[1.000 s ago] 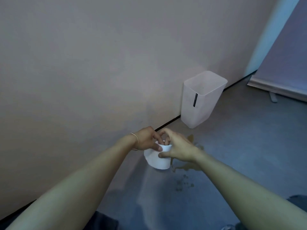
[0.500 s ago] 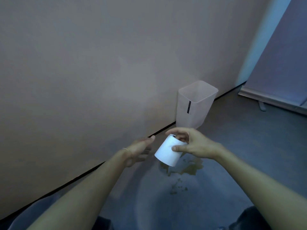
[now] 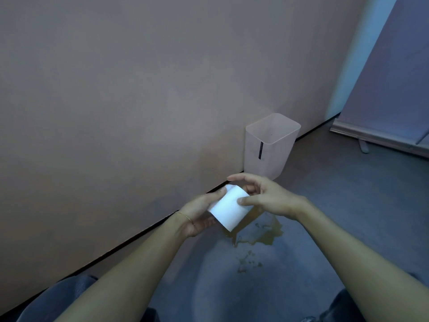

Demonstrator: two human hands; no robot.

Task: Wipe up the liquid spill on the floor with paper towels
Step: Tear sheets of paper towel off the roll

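Clear bin against the wall at 1 o'clock. Left hand and right hand grip a white paper towel roll; amber spill pools on the floor at its 5 o'clock.

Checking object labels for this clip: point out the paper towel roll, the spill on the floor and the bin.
paper towel roll (image 3: 228,210): head view, on its white side wall.
spill (image 3: 265,234): head view, on the middle of the amber puddle.
bin (image 3: 276,159): head view, on its translucent front wall.
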